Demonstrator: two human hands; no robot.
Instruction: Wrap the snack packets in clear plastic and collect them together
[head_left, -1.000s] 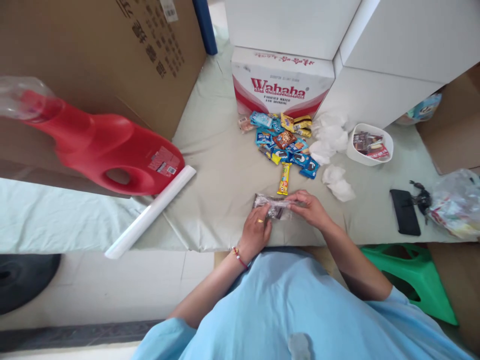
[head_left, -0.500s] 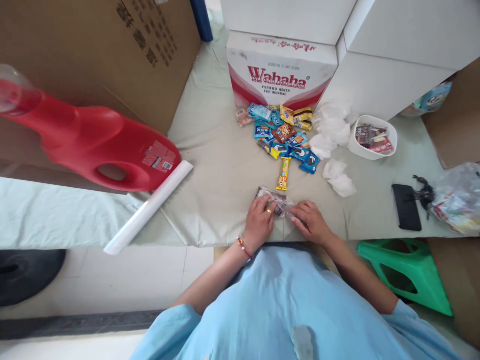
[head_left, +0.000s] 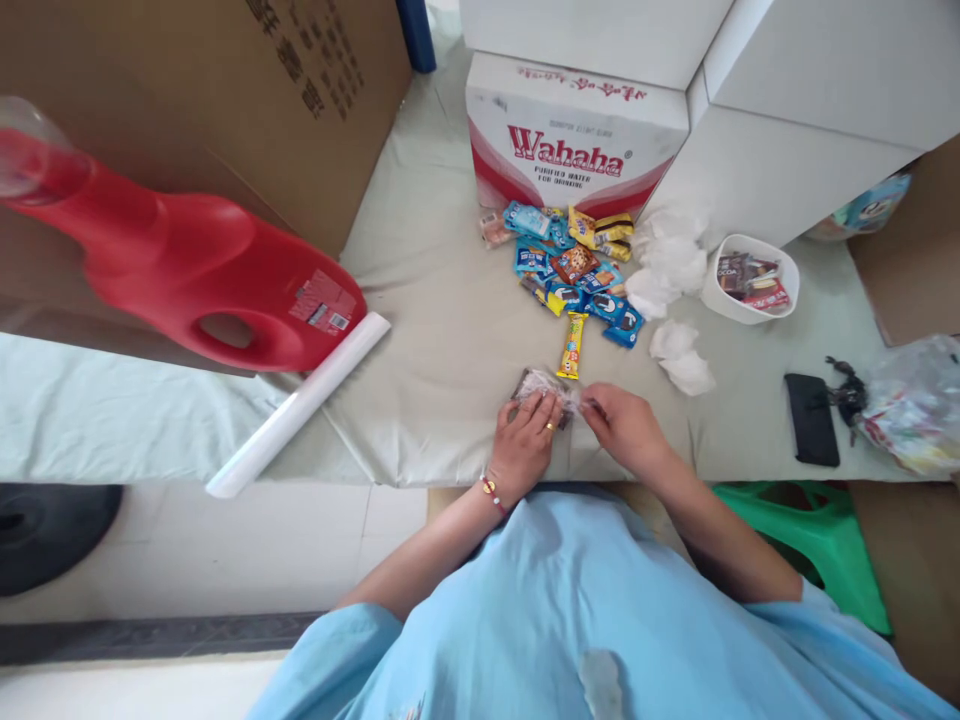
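Note:
A small dark snack wrapped in clear plastic film lies on the cloth-covered surface near its front edge. My left hand, with a ring and a beaded bracelet, presses down on its left part with curled fingers. At the packet's right end, my right hand pinches the film. Just beyond lies a yellow snack bar, and farther back a pile of several colourful snack packets.
A Wahaha carton and white boxes stand at the back. A white bowl of packets, crumpled tissues, a black phone, keys and a plastic bag lie right. A red jug and a white roll lie left.
The packet has come down from slightly lifted to resting on the cloth. My left hand now lies over it, and my right hand has shifted to its right end.

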